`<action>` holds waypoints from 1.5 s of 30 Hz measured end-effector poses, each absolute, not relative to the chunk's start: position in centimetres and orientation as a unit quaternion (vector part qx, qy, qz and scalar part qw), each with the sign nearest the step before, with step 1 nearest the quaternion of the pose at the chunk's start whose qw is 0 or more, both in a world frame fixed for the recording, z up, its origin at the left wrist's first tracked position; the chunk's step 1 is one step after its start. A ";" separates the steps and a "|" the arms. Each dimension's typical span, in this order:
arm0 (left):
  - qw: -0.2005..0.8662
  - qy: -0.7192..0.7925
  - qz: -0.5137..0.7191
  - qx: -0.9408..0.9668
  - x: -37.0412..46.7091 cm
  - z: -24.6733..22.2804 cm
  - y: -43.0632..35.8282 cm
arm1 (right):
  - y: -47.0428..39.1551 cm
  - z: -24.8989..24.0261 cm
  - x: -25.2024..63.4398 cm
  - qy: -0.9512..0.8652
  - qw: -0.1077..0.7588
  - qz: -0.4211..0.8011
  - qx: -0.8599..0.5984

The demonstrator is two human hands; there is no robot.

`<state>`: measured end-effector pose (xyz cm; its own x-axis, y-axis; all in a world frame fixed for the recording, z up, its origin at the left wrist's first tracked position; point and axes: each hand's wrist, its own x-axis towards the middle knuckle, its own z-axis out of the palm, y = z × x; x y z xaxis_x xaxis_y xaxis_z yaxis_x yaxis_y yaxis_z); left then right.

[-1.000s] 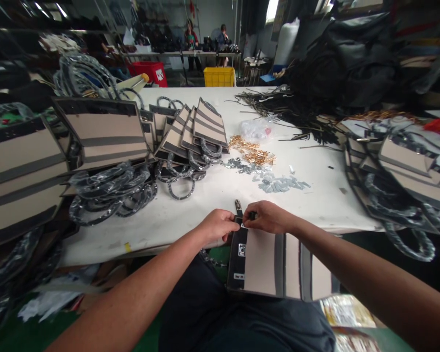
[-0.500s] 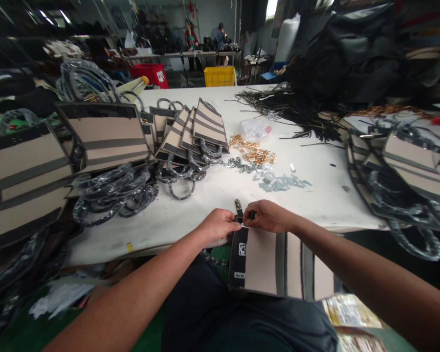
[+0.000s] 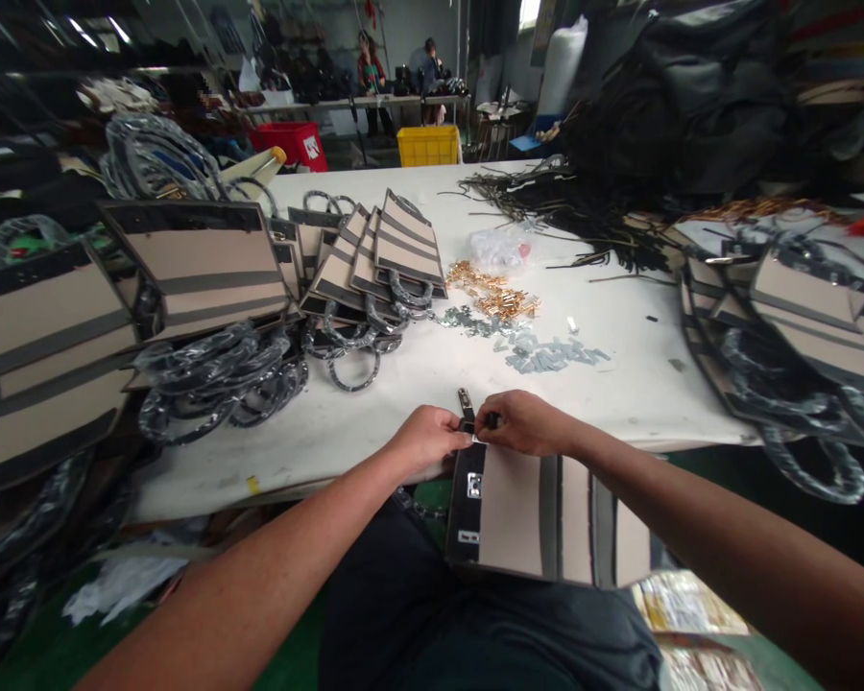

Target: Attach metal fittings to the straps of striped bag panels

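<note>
A beige panel with black stripes (image 3: 511,509) lies across my lap against the table edge, its black border on the left carrying metal pieces. A short black strap with metal on it (image 3: 465,401) sticks up past its far corner. My left hand (image 3: 430,440) pinches that far corner beside the strap. Just to its right, my right hand (image 3: 522,422) is closed with a small dark object between its fingers, too small to name, over a small white or metal piece at the border. The fingertips of both hands nearly touch.
On the white table (image 3: 418,384) lie gold fasteners (image 3: 500,296), flat metal plates (image 3: 551,355) and a clear plastic bag (image 3: 500,250). More striped panels with wrapped handles stand left (image 3: 208,250) and right (image 3: 813,307). Black straps (image 3: 590,216) lie behind; two people are far back.
The view has shifted slightly. Both hands stay at the panel's far corner, with almost no visible change in their grip.
</note>
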<state>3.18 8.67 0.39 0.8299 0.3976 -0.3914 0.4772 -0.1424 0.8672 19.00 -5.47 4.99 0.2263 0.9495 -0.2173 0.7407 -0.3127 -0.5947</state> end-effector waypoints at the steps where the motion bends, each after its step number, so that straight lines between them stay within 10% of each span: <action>1: 0.588 0.290 -0.033 0.754 3.2 0.4 8.7 | -5.5 5.0 18.9 -0.556 0.186 0.278 -0.761; 27: 0.615 0.310 -0.085 0.720 3.3 2.1 8.1 | -5.8 4.0 18.6 -0.537 0.187 0.216 -0.794; 36: 0.574 0.366 -0.064 0.730 2.7 2.6 6.4 | -9.4 9.0 17.0 -0.365 0.594 0.253 -0.671; 45: 0.576 0.410 -0.118 0.697 3.9 3.7 7.3 | -7.4 3.5 15.5 -0.157 0.865 0.220 -0.422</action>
